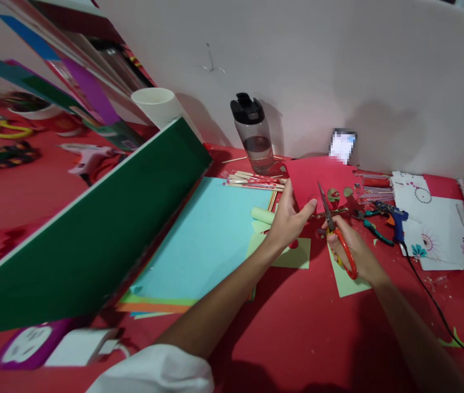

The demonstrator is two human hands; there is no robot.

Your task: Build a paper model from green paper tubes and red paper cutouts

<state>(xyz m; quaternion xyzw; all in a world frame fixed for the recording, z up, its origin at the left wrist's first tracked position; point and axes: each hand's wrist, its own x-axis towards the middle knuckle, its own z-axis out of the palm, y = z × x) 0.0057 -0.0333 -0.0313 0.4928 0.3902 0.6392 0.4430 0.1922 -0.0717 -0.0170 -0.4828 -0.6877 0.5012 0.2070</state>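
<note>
My left hand (290, 214) pinches the lower left of a sheet of red paper (314, 177), thumb on top. A small outline is drawn on the paper near the thumb. In my right hand (352, 245) is a pair of scissors (346, 254) with red and yellow handles, its blades pointing up over the paper's lower edge. The blades look close together. Bits cut from the sheet leave its right edge uneven. Pale green paper pieces (349, 278) lie under and beside my hands, with a rolled green piece (262, 214) to the left.
A water bottle (254, 136) stands by the wall, near thin wooden sticks (252, 181). Light blue sheets (199, 240) lie beside a green board (105, 218). To the right are pliers (373, 226), a blue glue gun (398, 218) with its cord, and decorated white paper (445, 218).
</note>
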